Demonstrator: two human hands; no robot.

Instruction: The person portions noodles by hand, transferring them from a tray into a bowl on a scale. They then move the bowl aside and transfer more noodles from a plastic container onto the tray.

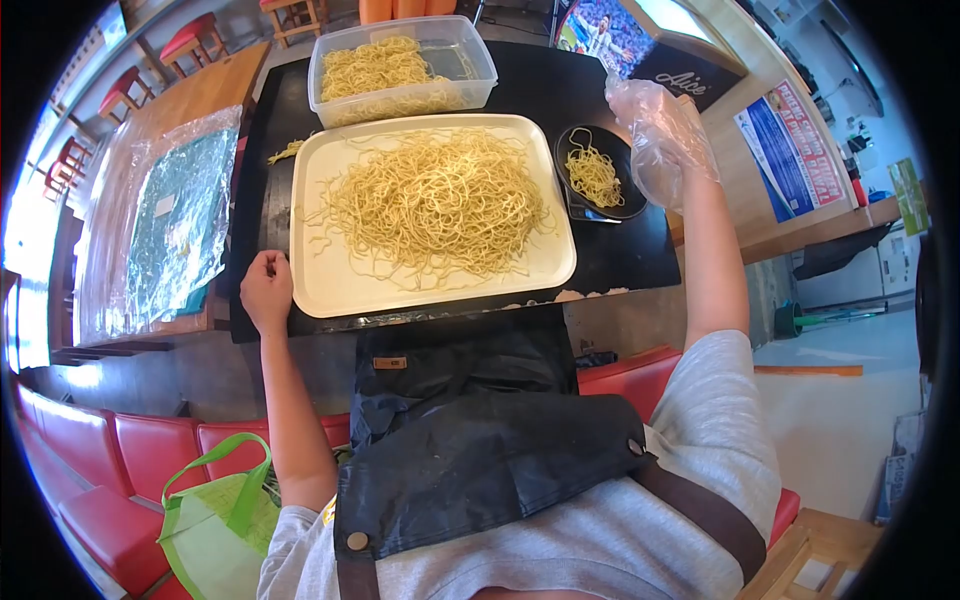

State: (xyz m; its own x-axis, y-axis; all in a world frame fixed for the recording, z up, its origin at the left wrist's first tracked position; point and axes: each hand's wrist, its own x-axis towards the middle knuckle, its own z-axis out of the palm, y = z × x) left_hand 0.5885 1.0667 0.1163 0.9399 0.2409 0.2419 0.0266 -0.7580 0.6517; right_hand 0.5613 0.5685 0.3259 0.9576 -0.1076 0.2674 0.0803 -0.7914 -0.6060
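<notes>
A cream tray (310, 270) on the black table bears a big loose heap of yellow noodles (440, 205). My left hand (267, 292) is bare and rests at the table edge by the tray's left side, its fingers curled in with nothing visible in them. To the tray's right, a black bowl (630, 205) holds a small portion of noodles (593, 176) and stands on a digital scale (594, 215). Just beyond the bowl's right rim is my right hand (660, 125) in a loose clear plastic glove, fingers stretched out and no noodles seen in it.
Behind the tray stands a clear plastic tub (470, 85) with more noodles. A few stray strands (287, 152) lie on the black table (270, 110). Plastic-wrapped green material (180, 215) covers a wooden table at left. A box marked "Aice" (690, 70) is at the far right.
</notes>
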